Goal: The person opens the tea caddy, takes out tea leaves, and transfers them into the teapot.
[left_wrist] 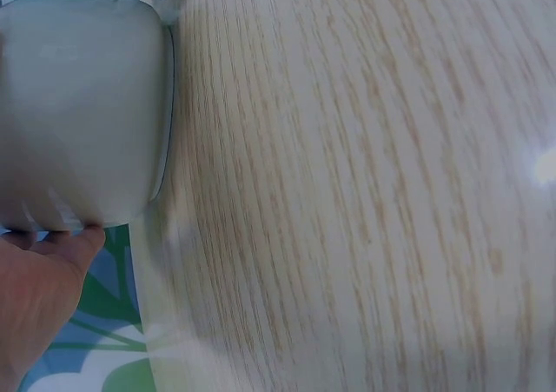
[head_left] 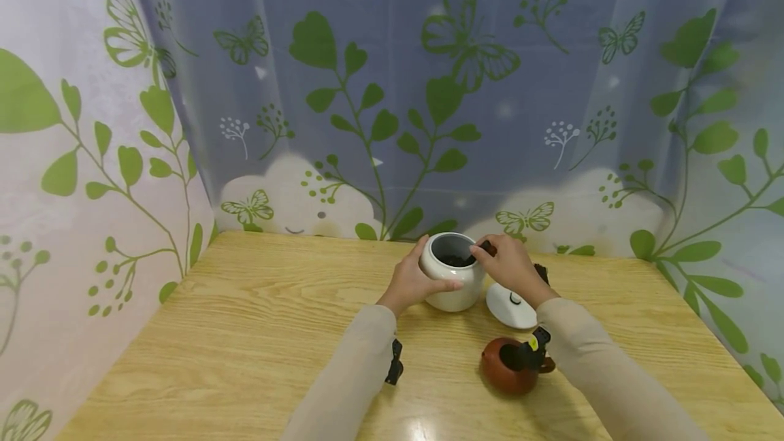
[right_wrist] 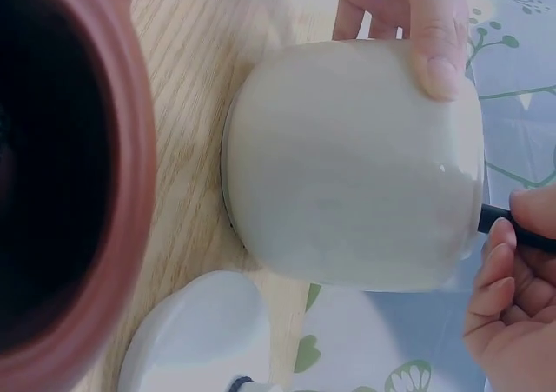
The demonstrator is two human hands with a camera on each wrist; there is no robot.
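A white lidless ceramic jar (head_left: 452,295) stands on the wooden table with dark loose contents (head_left: 454,259) at its bottom. My left hand (head_left: 412,280) grips it from the left, thumb across the front and fingers around the far side. Above the rim on the right, my right hand (head_left: 510,264) pinches the dark handle of a thin utensil (right_wrist: 497,218). The handle runs over the jar's mouth; its other end is hidden inside. Beside the jar on the right lies a white lid (head_left: 510,310) with a small knob, under my right forearm.
A reddish-brown clay teapot (head_left: 507,374), open on top, stands nearer me below the lid. The wrist camera (head_left: 536,348) on my right arm covers part of it. Behind the table (head_left: 263,332) hangs a curtain (head_left: 392,121) with leaves and butterflies.
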